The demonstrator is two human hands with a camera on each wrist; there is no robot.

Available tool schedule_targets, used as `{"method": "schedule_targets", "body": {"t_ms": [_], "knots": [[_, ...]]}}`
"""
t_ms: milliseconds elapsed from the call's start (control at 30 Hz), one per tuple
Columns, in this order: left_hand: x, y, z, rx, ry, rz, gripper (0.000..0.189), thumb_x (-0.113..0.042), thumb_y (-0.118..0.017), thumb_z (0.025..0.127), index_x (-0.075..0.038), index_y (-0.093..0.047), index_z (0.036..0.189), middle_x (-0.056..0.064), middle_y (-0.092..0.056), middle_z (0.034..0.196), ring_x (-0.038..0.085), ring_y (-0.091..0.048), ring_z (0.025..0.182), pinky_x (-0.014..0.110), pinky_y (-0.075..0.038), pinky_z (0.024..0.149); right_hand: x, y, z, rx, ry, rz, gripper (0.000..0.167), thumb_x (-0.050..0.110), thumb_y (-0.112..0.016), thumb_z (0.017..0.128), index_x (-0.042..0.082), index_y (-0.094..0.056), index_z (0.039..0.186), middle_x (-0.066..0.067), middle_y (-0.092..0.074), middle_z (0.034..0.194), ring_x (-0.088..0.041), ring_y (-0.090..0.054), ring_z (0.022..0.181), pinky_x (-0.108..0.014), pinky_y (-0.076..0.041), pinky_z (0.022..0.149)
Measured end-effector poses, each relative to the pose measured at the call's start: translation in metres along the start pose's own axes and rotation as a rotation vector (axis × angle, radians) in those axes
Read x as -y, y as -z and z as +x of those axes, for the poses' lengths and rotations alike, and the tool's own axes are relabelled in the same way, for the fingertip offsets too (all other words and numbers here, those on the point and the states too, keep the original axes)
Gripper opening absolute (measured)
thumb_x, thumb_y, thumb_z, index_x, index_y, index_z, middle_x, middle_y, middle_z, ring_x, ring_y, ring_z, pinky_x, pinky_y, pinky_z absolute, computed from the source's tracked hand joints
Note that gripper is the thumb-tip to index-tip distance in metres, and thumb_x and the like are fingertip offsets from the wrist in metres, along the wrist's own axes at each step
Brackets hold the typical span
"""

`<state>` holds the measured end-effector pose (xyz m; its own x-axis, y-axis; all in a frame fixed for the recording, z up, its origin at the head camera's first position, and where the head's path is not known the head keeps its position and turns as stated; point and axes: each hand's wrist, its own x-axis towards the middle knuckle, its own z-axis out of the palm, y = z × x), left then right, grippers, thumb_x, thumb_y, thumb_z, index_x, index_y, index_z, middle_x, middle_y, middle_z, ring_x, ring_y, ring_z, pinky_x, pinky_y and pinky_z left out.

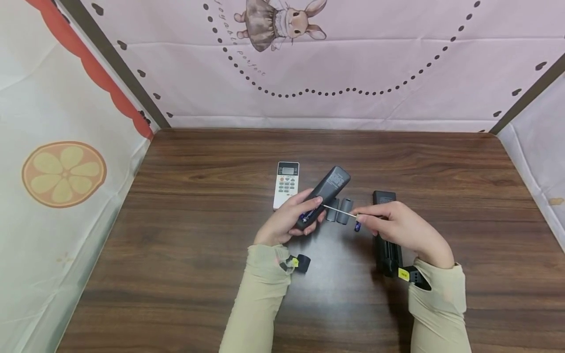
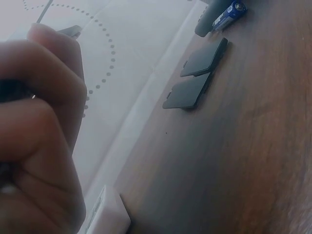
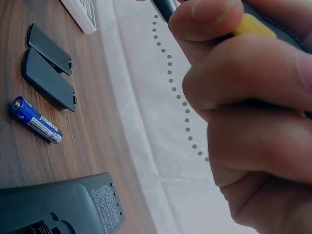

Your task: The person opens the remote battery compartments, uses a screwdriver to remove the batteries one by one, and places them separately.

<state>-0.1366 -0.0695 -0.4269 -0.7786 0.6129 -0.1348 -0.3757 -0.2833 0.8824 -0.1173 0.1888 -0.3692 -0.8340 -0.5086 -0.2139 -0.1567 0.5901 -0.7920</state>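
Observation:
My left hand [image 1: 284, 219] grips a black remote control [image 1: 334, 182], its back facing up. Blue shows in the battery bay near the lower end, beside the thumb. My right hand [image 1: 403, 230] holds a screwdriver [image 1: 339, 211] by its yellow and black handle [image 3: 254, 25]. Its thin metal shaft reaches left, the tip at the bay by my left thumb. Beneath the shaft lie two dark battery covers [image 1: 346, 211] side by side. A blue battery [image 3: 36, 120] rests on the table close to them, partly under the right fingertips in the head view.
A second black remote [image 1: 384, 197] lies back up under my right hand, its battery bay uncovered. Behind the left hand is a white remote [image 1: 287, 186] with a small screen. The brown wooden table [image 1: 198, 196] ends at cloth-covered walls [image 1: 353, 113] at the back and sides.

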Motion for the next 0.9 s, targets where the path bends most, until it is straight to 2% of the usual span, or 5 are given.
{"method": "schedule_targets", "body": {"t_ms": [200,400,600,900], "knots": [[0.0013,0.0005,-0.0006,0.015,-0.014,-0.017,0.039,-0.028,-0.048,0.092,-0.009,-0.038,0.125,0.011,-0.051,0.075,0.013,-0.043,0.042,0.022,-0.017,0.027,-0.0020,-0.0002,0.0008,0.022,0.048,0.065,0.024,0.039,-0.051,0.089,0.029,-0.063,0.107,-0.002,-0.048,0.063,-0.011,-0.034,0.040,-0.028,-0.037,0.038],[0.0036,0.0003,0.0022,0.003,-0.009,-0.005,0.041,-0.032,-0.051,0.091,-0.007,-0.040,0.121,0.012,-0.051,0.075,0.013,-0.044,0.042,0.022,-0.016,0.026,-0.0021,0.0004,0.0019,0.034,0.022,0.098,0.026,0.042,-0.051,0.088,0.029,-0.063,0.108,-0.004,-0.048,0.064,-0.012,-0.034,0.040,-0.028,-0.035,0.036],[0.0027,0.0001,0.0022,0.013,-0.018,-0.024,0.042,-0.032,-0.051,0.091,-0.007,-0.039,0.121,0.012,-0.050,0.076,0.014,-0.044,0.043,0.021,-0.018,0.027,-0.0011,0.0023,0.0038,0.038,0.042,0.111,0.024,0.039,-0.052,0.088,0.029,-0.063,0.108,-0.004,-0.048,0.065,-0.012,-0.033,0.039,-0.027,-0.034,0.035],[0.0024,-0.0001,0.0026,0.042,-0.026,-0.067,0.039,-0.032,-0.040,0.095,-0.007,-0.037,0.125,0.012,-0.050,0.078,0.013,-0.045,0.045,0.018,-0.022,0.028,0.0012,0.0028,0.0007,0.036,0.017,0.104,0.022,0.036,-0.050,0.090,0.028,-0.062,0.108,-0.010,-0.050,0.068,-0.013,-0.034,0.040,-0.028,-0.036,0.038]]}}
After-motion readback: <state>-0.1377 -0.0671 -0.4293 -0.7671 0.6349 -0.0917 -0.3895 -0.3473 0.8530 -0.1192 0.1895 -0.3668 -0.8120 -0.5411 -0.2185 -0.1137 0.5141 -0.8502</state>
